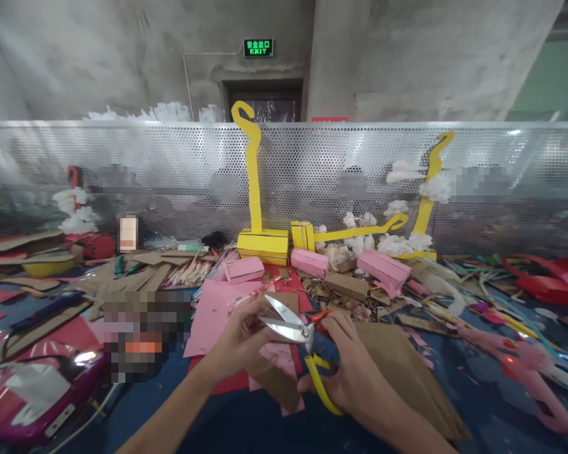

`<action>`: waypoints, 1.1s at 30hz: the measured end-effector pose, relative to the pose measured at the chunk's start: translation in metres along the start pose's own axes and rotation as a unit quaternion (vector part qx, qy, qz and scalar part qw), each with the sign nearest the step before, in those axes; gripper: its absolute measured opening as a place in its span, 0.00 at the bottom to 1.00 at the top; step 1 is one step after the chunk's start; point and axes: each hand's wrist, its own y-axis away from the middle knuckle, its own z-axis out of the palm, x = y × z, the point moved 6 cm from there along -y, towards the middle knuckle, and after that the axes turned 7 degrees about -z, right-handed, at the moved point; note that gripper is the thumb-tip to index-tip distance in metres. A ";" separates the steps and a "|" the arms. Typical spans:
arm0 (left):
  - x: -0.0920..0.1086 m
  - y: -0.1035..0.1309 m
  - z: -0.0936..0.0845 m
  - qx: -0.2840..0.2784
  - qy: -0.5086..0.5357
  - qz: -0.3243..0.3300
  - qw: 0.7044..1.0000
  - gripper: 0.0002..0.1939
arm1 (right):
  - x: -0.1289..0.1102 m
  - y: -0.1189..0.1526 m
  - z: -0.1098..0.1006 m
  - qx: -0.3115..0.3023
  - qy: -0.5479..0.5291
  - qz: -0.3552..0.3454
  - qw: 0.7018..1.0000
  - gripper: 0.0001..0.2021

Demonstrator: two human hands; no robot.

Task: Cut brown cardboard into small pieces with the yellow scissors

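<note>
My right hand (348,356) is closed around a pair of scissors (291,331) with silver blades, one red handle and one yellow handle. The blades stand apart and point to the left. Close behind their tips is my left hand (241,334), its fingers curled together; whatever they pinch is hidden by the fingers and blades. Below both hands lie pink paper pieces (267,381), partly in shadow. A larger pink sheet (208,315) rests on red paper at the left hand's far side.
Behind the hands stand pink box shapes (243,269) and a yellow box with a tall hooked strip (253,170). Cardboard (397,366) and a pink glue gun (525,366) lie at right. A purple case (71,397) sits at left. A perforated metal panel (303,170) rises behind.
</note>
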 end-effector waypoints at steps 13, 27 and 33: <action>-0.004 0.003 0.005 -0.010 -0.064 -0.007 0.998 0.06 | 0.001 -0.002 -0.003 0.016 -0.007 0.012 1.000 0.18; -0.004 0.003 0.011 -0.026 -0.042 -0.016 0.999 0.10 | 0.004 0.000 -0.004 0.025 -0.011 0.028 0.999 0.13; -0.004 0.007 0.010 -0.020 -0.072 0.005 0.997 0.11 | 0.004 0.000 -0.002 0.046 -0.002 0.017 0.999 0.16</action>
